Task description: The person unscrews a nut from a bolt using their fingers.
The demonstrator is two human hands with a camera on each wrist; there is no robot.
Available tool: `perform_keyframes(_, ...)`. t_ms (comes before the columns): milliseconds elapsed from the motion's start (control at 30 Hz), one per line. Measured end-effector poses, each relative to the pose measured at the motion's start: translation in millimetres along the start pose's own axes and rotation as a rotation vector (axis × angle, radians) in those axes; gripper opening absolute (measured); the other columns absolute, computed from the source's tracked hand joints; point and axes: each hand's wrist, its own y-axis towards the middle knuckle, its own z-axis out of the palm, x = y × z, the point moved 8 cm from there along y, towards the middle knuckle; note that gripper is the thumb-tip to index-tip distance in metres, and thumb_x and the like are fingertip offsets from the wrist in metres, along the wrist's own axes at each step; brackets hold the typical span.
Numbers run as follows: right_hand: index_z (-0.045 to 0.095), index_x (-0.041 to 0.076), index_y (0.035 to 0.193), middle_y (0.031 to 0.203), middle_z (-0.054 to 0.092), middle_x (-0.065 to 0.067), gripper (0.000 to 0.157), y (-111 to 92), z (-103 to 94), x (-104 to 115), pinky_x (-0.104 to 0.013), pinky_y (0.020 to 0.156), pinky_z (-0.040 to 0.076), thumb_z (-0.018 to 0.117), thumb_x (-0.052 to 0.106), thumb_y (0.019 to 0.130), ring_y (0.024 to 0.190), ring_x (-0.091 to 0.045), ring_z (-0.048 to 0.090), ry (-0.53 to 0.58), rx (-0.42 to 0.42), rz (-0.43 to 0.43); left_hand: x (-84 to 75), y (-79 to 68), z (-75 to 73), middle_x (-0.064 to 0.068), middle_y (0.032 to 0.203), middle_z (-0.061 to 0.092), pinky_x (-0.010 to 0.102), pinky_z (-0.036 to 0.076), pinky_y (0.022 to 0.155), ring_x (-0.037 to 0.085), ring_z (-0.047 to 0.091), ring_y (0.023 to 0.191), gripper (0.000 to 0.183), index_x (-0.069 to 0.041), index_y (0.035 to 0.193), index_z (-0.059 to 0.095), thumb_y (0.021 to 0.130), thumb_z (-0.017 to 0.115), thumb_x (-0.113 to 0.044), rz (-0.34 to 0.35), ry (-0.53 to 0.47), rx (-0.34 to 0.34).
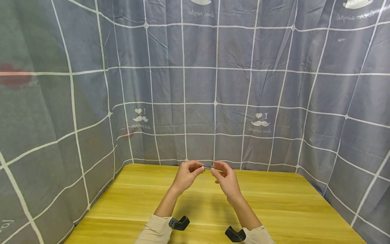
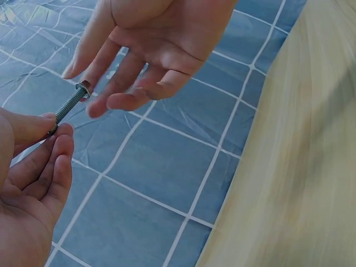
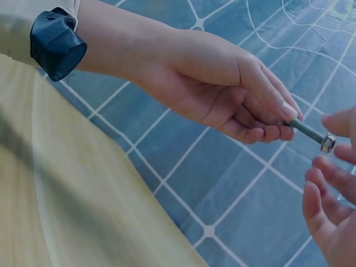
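My left hand (image 1: 184, 176) pinches one end of a threaded metal bolt (image 2: 71, 104) between thumb and fingertips. In the right wrist view the bolt slants down to the right. A shiny hex-shaped piece with a flange (image 3: 328, 143) sits at its far end; whether it is the head or a nut, I cannot tell. Around that end my right hand (image 1: 228, 181) holds its thumb and fingers spread, with a gap to the metal in the right wrist view. Both hands are raised above the wooden table (image 1: 213, 210). The bolt's other tip is hidden by my left fingertips.
A grey-blue curtain (image 1: 198, 84) with white grid lines surrounds the table at the back and sides. Black wrist devices (image 1: 179, 223) sit by both beige sleeves (image 1: 155, 232).
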Motion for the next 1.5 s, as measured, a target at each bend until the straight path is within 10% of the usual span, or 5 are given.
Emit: perform_keyframes(1500,0.069,-0.006,0.116,0.106,0.070,-0.022,0.021,0.1,-0.2,0.1,-0.029,0.078,0.057,0.064,0.010,0.104,0.092,-0.024,0.067,0.084,-0.018,-0.021,-0.9,-1.4,-0.4,0.028,0.101,0.072,0.029,0.055,0.080,0.032,0.071,0.091,0.012,0.011,0.108,0.071,0.099,0.065,0.006,-0.008,-0.034,0.018)
